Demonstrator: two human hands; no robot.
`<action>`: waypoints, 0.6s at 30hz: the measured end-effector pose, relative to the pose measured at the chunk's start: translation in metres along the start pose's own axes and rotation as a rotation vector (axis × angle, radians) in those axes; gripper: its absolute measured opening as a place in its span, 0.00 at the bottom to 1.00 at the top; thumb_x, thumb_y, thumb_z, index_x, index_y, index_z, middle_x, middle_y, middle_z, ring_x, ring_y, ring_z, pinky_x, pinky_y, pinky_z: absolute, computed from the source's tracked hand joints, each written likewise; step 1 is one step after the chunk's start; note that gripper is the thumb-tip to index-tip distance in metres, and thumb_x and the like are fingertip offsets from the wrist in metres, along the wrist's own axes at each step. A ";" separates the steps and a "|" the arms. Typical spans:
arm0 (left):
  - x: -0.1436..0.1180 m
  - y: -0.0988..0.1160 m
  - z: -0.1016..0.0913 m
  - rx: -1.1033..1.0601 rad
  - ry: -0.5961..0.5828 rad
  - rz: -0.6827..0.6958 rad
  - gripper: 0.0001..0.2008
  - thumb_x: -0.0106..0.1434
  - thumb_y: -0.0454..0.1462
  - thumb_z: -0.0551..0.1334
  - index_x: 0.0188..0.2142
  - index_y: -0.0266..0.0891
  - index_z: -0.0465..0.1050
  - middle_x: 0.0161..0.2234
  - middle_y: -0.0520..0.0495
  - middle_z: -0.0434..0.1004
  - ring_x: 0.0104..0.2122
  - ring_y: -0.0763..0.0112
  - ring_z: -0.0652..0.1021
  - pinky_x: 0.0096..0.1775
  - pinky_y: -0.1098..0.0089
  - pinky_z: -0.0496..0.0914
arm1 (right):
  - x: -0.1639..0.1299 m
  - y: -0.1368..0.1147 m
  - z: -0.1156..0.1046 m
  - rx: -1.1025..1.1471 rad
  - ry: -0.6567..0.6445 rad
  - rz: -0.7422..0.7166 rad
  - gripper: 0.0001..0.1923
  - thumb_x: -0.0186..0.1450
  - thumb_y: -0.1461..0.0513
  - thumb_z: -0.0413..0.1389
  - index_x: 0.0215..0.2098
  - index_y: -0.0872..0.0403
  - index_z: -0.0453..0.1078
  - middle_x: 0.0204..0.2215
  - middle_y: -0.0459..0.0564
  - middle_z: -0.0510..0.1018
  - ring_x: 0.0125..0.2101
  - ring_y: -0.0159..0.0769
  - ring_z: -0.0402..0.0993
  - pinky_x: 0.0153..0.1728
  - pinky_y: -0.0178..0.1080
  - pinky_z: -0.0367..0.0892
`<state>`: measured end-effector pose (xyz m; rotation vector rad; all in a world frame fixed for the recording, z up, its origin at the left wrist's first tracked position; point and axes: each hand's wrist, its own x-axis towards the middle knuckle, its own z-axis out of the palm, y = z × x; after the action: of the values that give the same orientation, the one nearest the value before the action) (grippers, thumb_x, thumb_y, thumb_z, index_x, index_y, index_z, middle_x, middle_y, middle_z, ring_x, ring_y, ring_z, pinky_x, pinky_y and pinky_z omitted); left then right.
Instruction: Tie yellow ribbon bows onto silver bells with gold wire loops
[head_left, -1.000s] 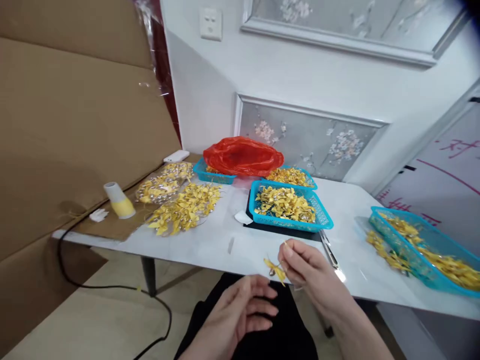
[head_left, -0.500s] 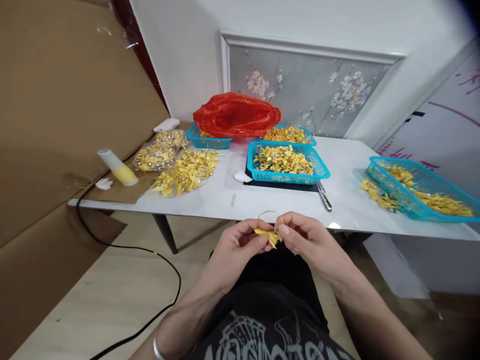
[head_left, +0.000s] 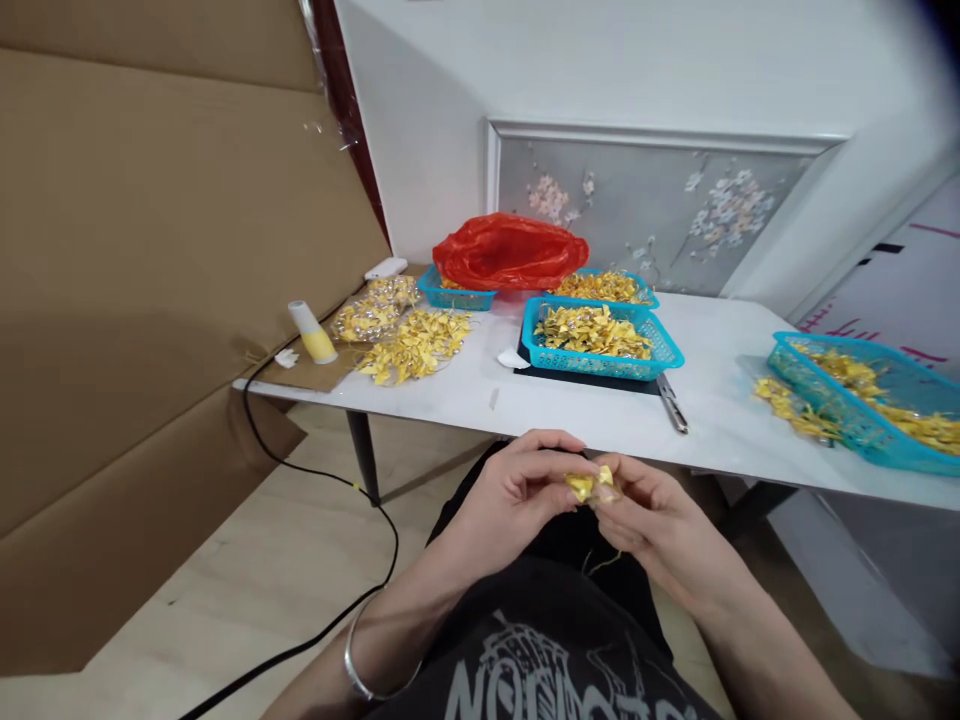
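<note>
Over my lap, just in front of the table edge, my left hand (head_left: 529, 490) pinches a small yellow ribbon piece (head_left: 577, 487) between thumb and fingers. My right hand (head_left: 649, 515) grips the other side of the same piece, its fingertips nearly meeting those of the left. A thin cord (head_left: 602, 565) hangs below the right hand against my dark clothes. Fingers hide part of the ribbon, so its full shape cannot be made out.
On the white table (head_left: 480, 415) stand a blue basket (head_left: 667, 350) of yellow ribbon pieces, another blue basket (head_left: 900, 445) at right, a ribbon pile (head_left: 416, 345), a red plastic bag (head_left: 510, 250), a folding knife (head_left: 673, 405) and a yellow-white cone (head_left: 313, 335). A black cable (head_left: 300, 650) crosses the floor.
The view has shifted, so the table things sit farther right and slightly lower. Both hands have turned the ribbon piece; the cord that looped above it now hangs below the right hand.
</note>
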<state>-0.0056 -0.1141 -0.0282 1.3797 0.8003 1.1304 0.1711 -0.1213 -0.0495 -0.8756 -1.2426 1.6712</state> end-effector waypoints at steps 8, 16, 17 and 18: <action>-0.005 0.005 -0.012 0.048 0.018 -0.031 0.11 0.58 0.33 0.69 0.41 0.48 0.82 0.42 0.51 0.79 0.36 0.71 0.79 0.39 0.72 0.73 | 0.002 -0.009 0.013 -0.203 0.176 -0.197 0.10 0.61 0.56 0.62 0.32 0.54 0.70 0.23 0.40 0.66 0.23 0.27 0.55 0.24 0.32 0.53; -0.008 0.004 -0.022 0.160 0.054 -0.016 0.05 0.59 0.33 0.68 0.31 0.45 0.84 0.38 0.50 0.79 0.40 0.68 0.78 0.41 0.75 0.71 | 0.000 -0.016 0.024 -0.387 0.120 -0.180 0.08 0.64 0.58 0.59 0.34 0.55 0.72 0.21 0.40 0.65 0.21 0.26 0.55 0.22 0.32 0.51; -0.011 0.006 -0.022 0.169 0.064 -0.017 0.05 0.58 0.33 0.69 0.31 0.45 0.84 0.37 0.49 0.80 0.39 0.68 0.78 0.40 0.75 0.72 | -0.002 -0.016 0.026 -0.407 0.122 -0.188 0.08 0.65 0.58 0.57 0.34 0.55 0.72 0.21 0.40 0.65 0.22 0.27 0.55 0.23 0.32 0.52; -0.013 0.008 -0.021 0.173 0.079 -0.016 0.05 0.57 0.33 0.69 0.32 0.45 0.84 0.37 0.49 0.80 0.37 0.68 0.78 0.38 0.75 0.72 | -0.003 -0.016 0.027 -0.424 0.126 -0.196 0.09 0.66 0.57 0.57 0.33 0.55 0.72 0.21 0.41 0.65 0.22 0.27 0.55 0.23 0.32 0.52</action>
<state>-0.0309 -0.1208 -0.0244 1.4754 0.9836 1.1298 0.1515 -0.1316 -0.0271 -1.0533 -1.5686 1.1979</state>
